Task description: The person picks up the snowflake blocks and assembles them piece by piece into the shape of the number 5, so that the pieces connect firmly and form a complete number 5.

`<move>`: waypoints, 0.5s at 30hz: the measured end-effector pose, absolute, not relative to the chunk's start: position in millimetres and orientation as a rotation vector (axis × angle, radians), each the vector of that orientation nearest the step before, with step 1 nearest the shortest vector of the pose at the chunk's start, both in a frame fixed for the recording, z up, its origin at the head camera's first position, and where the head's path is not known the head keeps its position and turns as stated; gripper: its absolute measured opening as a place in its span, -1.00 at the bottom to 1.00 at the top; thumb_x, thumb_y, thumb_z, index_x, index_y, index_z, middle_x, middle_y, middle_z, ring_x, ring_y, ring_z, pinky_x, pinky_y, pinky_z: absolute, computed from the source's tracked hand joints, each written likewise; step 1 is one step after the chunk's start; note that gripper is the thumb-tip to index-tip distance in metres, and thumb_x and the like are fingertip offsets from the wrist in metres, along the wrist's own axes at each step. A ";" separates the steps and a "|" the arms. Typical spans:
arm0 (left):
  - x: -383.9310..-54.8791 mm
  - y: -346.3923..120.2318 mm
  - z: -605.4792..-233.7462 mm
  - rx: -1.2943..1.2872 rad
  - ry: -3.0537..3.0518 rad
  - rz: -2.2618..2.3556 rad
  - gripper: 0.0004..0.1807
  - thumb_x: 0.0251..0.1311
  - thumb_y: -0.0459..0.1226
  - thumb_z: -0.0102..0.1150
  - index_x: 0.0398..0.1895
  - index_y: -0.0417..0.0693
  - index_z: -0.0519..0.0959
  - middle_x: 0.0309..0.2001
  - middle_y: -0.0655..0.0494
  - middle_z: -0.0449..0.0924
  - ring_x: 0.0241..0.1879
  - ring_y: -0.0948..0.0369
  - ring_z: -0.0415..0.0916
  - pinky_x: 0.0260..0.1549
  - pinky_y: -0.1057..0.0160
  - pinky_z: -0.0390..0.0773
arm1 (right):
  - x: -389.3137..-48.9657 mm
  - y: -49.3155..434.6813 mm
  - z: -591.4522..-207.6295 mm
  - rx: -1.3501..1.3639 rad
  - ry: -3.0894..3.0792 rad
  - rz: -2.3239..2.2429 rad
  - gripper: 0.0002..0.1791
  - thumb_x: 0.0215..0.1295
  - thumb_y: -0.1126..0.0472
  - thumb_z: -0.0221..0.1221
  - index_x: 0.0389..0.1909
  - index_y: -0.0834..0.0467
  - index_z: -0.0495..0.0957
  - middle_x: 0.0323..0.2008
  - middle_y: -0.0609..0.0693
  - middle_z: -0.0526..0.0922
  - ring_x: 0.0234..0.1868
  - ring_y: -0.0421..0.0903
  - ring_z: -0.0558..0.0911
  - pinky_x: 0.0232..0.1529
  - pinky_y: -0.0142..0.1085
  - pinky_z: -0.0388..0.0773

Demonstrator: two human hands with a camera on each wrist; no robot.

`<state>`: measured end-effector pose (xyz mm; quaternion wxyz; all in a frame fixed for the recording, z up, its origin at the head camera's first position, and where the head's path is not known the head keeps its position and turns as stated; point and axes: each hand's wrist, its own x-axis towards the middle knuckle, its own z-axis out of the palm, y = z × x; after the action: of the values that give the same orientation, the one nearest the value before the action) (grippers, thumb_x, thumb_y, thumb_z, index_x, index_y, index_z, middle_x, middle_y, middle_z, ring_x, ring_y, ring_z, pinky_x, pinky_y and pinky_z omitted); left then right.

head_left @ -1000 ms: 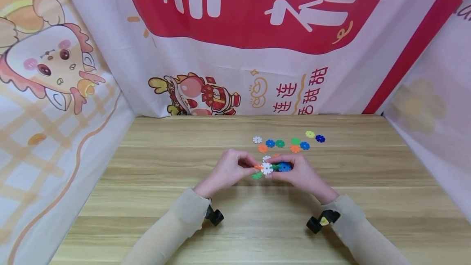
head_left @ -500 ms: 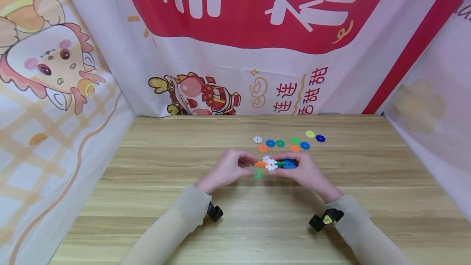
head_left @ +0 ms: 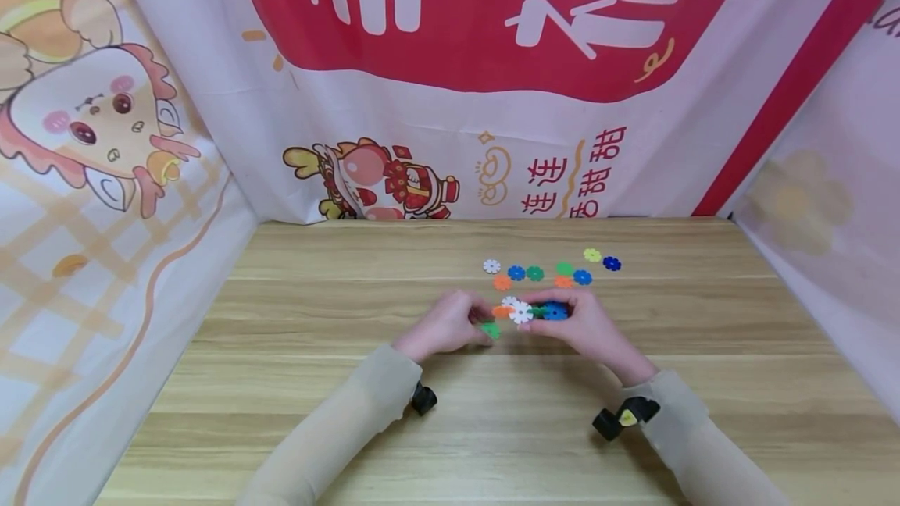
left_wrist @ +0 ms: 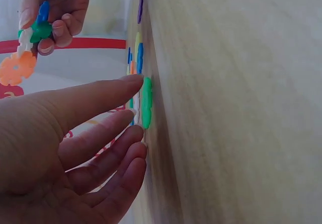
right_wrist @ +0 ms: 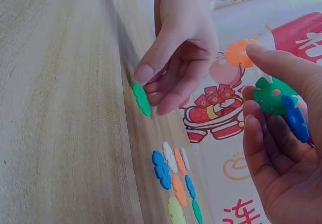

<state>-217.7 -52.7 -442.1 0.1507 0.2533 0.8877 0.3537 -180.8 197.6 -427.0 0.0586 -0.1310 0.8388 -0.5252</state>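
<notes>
My right hand [head_left: 585,328] holds a short chain of interlocked plastic snowflake discs above the table, pinched between thumb and fingers. Its orange disc [left_wrist: 17,68] juts out at the left end. A white disc [head_left: 521,312] joins it to a dark green disc [right_wrist: 271,95], and a blue disc [right_wrist: 297,118] sits nearest the palm. My left hand [head_left: 450,324] is low at the table beside a loose light green disc [left_wrist: 147,103]. The left thumb tip meets that disc's edge, while the other fingers stay loosely extended around it, without a visible grip.
Several loose snowflake discs lie flat behind the hands, among them a white disc [head_left: 491,265], a yellow disc [head_left: 593,254] and a dark blue disc [head_left: 612,264]. Printed cloth [head_left: 422,115] hangs along the back edge of the wooden table [head_left: 316,279] and at both sides.
My left hand has let go of the chain's orange disc and come down to the light green disc. My right hand has shifted slightly right and away with the chain.
</notes>
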 end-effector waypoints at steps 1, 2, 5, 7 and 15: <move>-217.9 -52.1 -442.3 0.717 2.552 1.008 -0.63 0.06 -0.30 0.58 -0.04 -0.12 0.72 -0.17 0.16 0.69 -0.19 0.25 0.59 -0.12 0.26 0.60 | -180.8 197.7 -427.1 -0.398 2.542 -1.590 -0.52 0.09 -0.12 0.52 0.05 -0.11 0.74 0.11 -0.06 0.65 0.12 0.03 0.52 0.16 0.04 0.35; -218.0 -51.6 -442.3 0.708 2.554 1.000 -0.64 0.07 -0.30 0.57 -0.04 -0.12 0.72 -0.18 0.16 0.69 -0.20 0.27 0.58 -0.12 0.26 0.60 | -180.8 197.7 -427.1 -0.401 2.543 -1.590 -0.52 0.09 -0.12 0.53 0.05 -0.11 0.74 0.11 -0.06 0.65 0.12 0.03 0.52 0.17 0.04 0.35; -219.3 -50.5 -442.6 0.692 2.559 0.977 -0.66 0.07 -0.32 0.57 -0.07 -0.11 0.72 -0.21 0.19 0.67 -0.23 0.29 0.56 -0.14 0.27 0.60 | -180.4 197.7 -426.3 -0.403 2.542 -1.589 -0.52 0.09 -0.12 0.53 0.05 -0.11 0.74 0.11 -0.06 0.65 0.12 0.03 0.52 0.17 0.04 0.34; -219.9 -49.9 -442.3 0.682 2.561 0.966 -0.67 0.06 -0.32 0.57 -0.09 -0.11 0.72 -0.22 0.19 0.67 -0.23 0.28 0.55 -0.14 0.26 0.59 | -180.1 197.5 -425.7 -0.404 2.541 -1.588 -0.52 0.09 -0.12 0.52 0.05 -0.11 0.74 0.11 -0.06 0.65 0.12 0.03 0.52 0.17 0.04 0.34; -222.3 -49.3 -441.6 0.636 2.545 0.967 -0.68 0.06 -0.31 0.57 -0.10 -0.11 0.72 -0.24 0.18 0.66 -0.23 0.27 0.55 -0.14 0.25 0.58 | -178.9 196.9 -423.6 -0.418 2.544 -1.588 -0.53 0.10 -0.10 0.52 0.05 -0.11 0.74 0.11 -0.06 0.65 0.14 0.02 0.52 0.18 0.04 0.33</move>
<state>-222.3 -49.3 -441.6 0.1722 0.2241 0.8966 0.3409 -178.9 196.9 -423.6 0.0567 -0.1379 0.8389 -0.5235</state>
